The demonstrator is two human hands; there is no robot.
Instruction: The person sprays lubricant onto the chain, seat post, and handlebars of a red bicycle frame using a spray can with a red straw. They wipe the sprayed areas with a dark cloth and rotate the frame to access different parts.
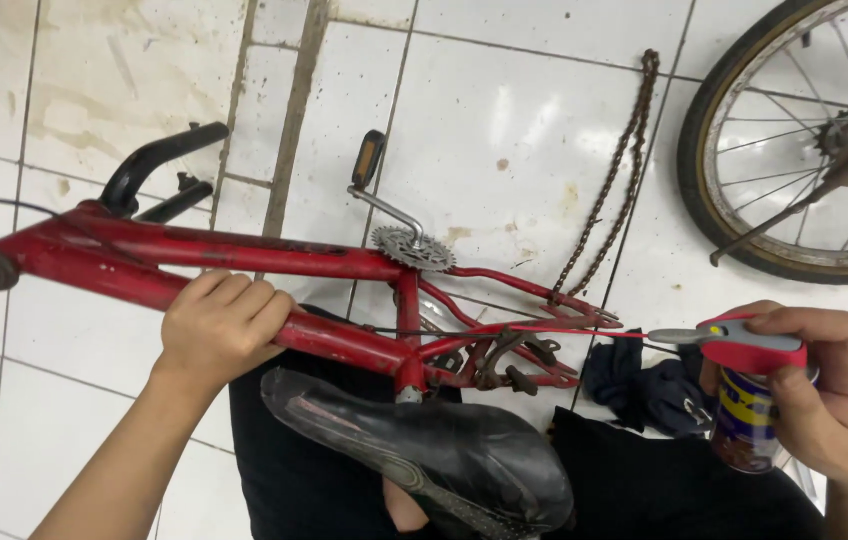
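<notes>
You are working under bright, even light from overhead, and it is glaring softly off the glossy white floor tiles in the far middle. Shadows are staying faint and short beneath the red bicycle frame. The black saddle near you is catching a dull sheen. The far right wheel is bending slightly with edge distortion, and fine detail is looking slightly soft.
</notes>
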